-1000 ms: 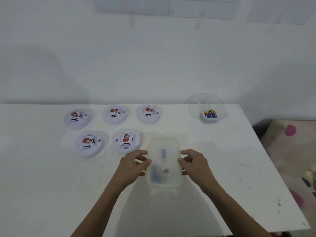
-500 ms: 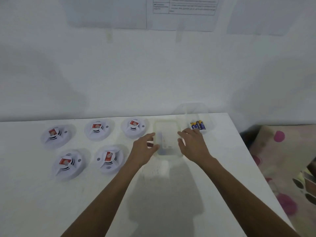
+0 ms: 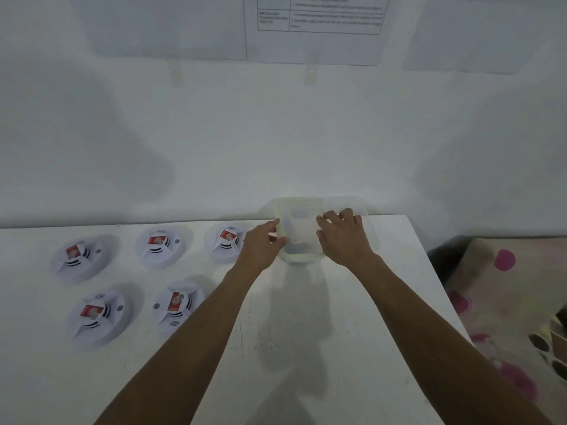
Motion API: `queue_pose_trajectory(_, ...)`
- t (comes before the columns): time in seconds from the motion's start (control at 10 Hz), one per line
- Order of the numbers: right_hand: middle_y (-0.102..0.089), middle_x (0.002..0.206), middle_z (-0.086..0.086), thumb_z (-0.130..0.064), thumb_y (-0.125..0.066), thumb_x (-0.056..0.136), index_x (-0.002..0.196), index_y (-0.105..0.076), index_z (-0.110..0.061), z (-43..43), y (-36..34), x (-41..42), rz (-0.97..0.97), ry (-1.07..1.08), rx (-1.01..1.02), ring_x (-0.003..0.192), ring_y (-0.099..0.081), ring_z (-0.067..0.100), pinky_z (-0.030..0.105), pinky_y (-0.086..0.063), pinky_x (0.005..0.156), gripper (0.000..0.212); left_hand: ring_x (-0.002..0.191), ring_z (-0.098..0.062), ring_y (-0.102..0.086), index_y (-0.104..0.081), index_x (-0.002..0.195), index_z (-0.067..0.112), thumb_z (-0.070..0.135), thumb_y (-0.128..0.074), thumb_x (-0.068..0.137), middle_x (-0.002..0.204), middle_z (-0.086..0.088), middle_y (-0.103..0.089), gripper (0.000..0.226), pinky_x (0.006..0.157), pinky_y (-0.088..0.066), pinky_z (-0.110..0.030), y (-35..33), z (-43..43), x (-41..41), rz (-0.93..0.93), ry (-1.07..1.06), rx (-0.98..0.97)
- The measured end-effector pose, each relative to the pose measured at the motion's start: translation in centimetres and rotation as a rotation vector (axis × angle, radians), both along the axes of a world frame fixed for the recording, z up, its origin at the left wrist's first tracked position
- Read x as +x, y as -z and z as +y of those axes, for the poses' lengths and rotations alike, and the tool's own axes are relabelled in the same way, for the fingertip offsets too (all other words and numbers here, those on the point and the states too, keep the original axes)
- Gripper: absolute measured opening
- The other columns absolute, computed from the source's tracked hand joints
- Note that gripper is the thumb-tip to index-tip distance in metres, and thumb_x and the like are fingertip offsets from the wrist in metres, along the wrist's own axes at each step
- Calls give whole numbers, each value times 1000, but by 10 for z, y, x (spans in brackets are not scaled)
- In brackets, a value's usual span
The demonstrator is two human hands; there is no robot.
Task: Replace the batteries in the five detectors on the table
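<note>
Several white round detectors lie on the white table point(image 3: 306, 326), each with a red battery showing: three in a back row point(image 3: 75, 256) point(image 3: 159, 244) point(image 3: 227, 240) and two in front point(image 3: 95, 314) point(image 3: 178, 305). A clear plastic box point(image 3: 299, 228) stands at the table's far edge against the wall. My left hand point(image 3: 260, 243) grips its left side and my right hand point(image 3: 343, 237) grips its right side. The second clear box point(image 3: 366, 210) with the blue batteries is mostly hidden behind my right hand.
The table's right edge point(image 3: 429, 286) drops to a floor mat with pink spots point(image 3: 506, 302). A white wall point(image 3: 214, 133) rises right behind the table, with taped paper sheets point(image 3: 319, 23) above.
Both hands have pushed the clear box away from me, from the table's middle to the far edge by the wall, next to the battery box.
</note>
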State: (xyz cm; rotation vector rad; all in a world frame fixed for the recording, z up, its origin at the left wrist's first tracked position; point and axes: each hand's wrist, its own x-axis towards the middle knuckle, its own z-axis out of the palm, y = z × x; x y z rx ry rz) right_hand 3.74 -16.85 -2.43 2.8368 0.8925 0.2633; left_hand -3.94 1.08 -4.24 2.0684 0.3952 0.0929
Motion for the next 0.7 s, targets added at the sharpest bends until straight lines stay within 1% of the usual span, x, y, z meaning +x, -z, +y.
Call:
queue_pose_trajectory(0.1, -66, 113, 8, -26, -60, 87, 111, -66, -10, 2, -1, 7, 67, 15, -16, 91, -55, 39, 41, -43, 74, 30, 109, -18, -62, -45, 141, 15, 26, -61, 91, 140, -4, -52, 53, 82, -47, -25, 0, 1, 11, 26, 10, 93)
queue_pose_trajectory(0.2, -55, 131, 6, -28, -44, 96, 127, -55, -12, 4, -2, 11, 83, 22, -8, 108, -47, 38, 43, -38, 87, 36, 110, -20, -62, -44, 141, 16, 26, -62, 91, 141, -5, -51, 54, 90, -46, -30, 1, 1, 18, 53, 11, 86)
queue_pose_trajectory(0.3, -50, 136, 6, -29, -39, 98, 131, -51, -13, 5, -2, 13, 78, 16, 6, 113, -44, 37, 43, -36, 92, 39, 113, -22, -60, -43, 142, 15, 26, -63, 90, 140, -7, -52, 56, 96, -48, -37, 2, 4, 20, 67, 19, 79)
queue_pose_trajectory(0.4, -47, 139, 5, -29, -37, 99, 134, -48, -14, 6, -4, 11, 106, 32, 11, 115, -42, 37, 43, -35, 93, 40, 110, -21, -61, -40, 143, 18, 31, -61, 91, 139, -7, -53, 58, 96, -49, -39, 2, 5, 19, 83, 37, 104)
queue_pose_trajectory(0.5, -46, 138, 5, -29, -36, 99, 133, -48, -15, 9, -3, 8, 147, 94, 30, 118, -40, 36, 44, -35, 95, 38, 107, -20, -61, -34, 146, 22, 36, -55, 94, 138, -6, -52, 58, 97, -47, -37, 4, 5, 12, 95, 73, 173)
queue_pose_trajectory(0.6, -45, 139, 5, -32, -41, 98, 135, -48, -15, 13, -6, 0, 227, 154, 168, 123, -36, 35, 43, -33, 100, 42, 101, -18, -62, -33, 147, 22, 35, -53, 95, 136, -5, -53, 57, 95, -48, -36, 3, 8, 0, 93, 143, 168)
queue_pose_trajectory(0.7, -49, 136, 7, -31, -46, 96, 134, -50, -14, 12, -10, -6, 251, 153, 439, 123, -39, 34, 42, -35, 100, 42, 91, -12, -64, -45, 139, 22, 32, -56, 94, 125, -2, -62, 47, 75, -51, -20, 0, 15, -14, 34, 165, 134)
